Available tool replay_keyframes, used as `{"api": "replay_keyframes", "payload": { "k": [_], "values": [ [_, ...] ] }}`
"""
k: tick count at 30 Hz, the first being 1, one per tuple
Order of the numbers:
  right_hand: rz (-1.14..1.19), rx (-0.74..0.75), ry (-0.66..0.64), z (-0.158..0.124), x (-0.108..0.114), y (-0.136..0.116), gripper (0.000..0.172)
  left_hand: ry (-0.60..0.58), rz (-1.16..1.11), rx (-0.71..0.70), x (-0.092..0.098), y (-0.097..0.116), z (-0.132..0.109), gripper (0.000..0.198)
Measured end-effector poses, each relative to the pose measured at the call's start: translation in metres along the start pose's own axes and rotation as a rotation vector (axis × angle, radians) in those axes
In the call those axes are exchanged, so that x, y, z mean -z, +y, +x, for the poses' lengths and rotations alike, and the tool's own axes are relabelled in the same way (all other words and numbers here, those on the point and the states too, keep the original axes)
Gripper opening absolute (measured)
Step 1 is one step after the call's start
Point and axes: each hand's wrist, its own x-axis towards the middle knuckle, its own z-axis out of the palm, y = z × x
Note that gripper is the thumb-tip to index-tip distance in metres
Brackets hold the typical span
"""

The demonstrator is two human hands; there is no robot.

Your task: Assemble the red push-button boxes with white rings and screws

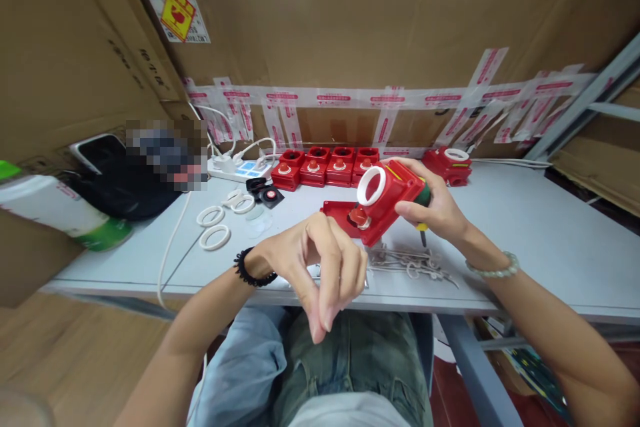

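My left hand (325,267) is raised in front of the table's front edge, thumb and forefinger pinched together. Anything between those fingertips is too small to make out. My right hand (435,203) grips a red plastic housing (395,200), tilted, with a white ring (371,185) round its opening and an orange-red knob (359,216) low on it. Against the right palm lies a green and yellow handled tool (424,195), its dark end pointing down; most of it is hidden. A red tray-like part (340,215) rests on the table behind my left hand.
Several red housings (314,167) stand in a row at the back, with another (450,165) further right. White rings (215,237), a black part (270,195) and clear discs lie left. Metal pieces (415,261) lie near the front edge. A power strip (240,167) sits behind.
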Motion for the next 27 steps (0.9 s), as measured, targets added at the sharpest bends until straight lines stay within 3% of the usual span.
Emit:
{"api": "replay_keyframes", "payload": {
  "k": [15,21,23,25,27],
  "values": [
    [-0.066,0.025,-0.011,0.002,0.000,-0.001,0.068,-0.052,-0.027,0.063,-0.004,0.001,-0.002,0.029],
    [-0.051,0.004,0.004,0.001,-0.001,-0.004,0.069,-0.039,0.020,-0.029,-0.004,-0.001,-0.004,0.031],
    [-0.020,-0.006,0.010,0.000,-0.002,-0.004,0.069,0.088,0.171,-0.041,0.000,-0.003,-0.005,0.034],
    [0.018,-0.033,0.028,0.000,-0.002,-0.004,0.069,0.353,0.480,-0.032,0.006,-0.008,-0.007,0.033],
    [0.037,-0.057,0.052,-0.001,-0.003,-0.003,0.070,0.634,0.888,-0.027,0.013,-0.016,-0.008,0.045]
  ]
}}
